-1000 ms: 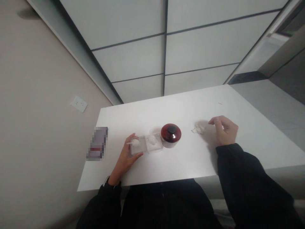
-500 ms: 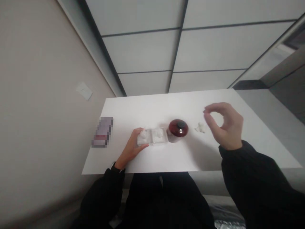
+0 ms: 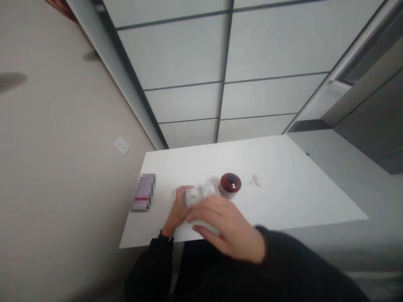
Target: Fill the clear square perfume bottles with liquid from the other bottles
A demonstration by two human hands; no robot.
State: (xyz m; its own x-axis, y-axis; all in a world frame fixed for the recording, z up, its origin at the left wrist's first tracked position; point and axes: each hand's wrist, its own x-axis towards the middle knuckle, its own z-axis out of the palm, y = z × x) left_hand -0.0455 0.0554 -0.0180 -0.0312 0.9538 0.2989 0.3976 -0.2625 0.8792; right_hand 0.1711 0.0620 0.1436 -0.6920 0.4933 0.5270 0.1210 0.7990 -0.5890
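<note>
My left hand (image 3: 178, 214) is wrapped round the left end of a clear two-compartment box (image 3: 189, 195), which has white contents in it. My right hand (image 3: 227, 226) hovers in front of the box and covers its near right part. Its fingers reach left with the thumb apart from them, and I see nothing held. Close to the box's right end stands a round jar (image 3: 231, 184) with a dark red top and a black knob. Farther right lies a small crumpled white piece (image 3: 256, 180), perhaps cotton or tissue.
Everything rests on a white table (image 3: 302, 184). At its left side lies a blurred-out flat purple item (image 3: 144, 193). A beige wall with a socket (image 3: 121, 146) rises on the left, and white panels (image 3: 185, 54) stand behind the table.
My right hand has swung left and nearer, from beside the white piece to in front of the box, and its pinched fingers have parted. My left hand stays on the box. The view has tilted up.
</note>
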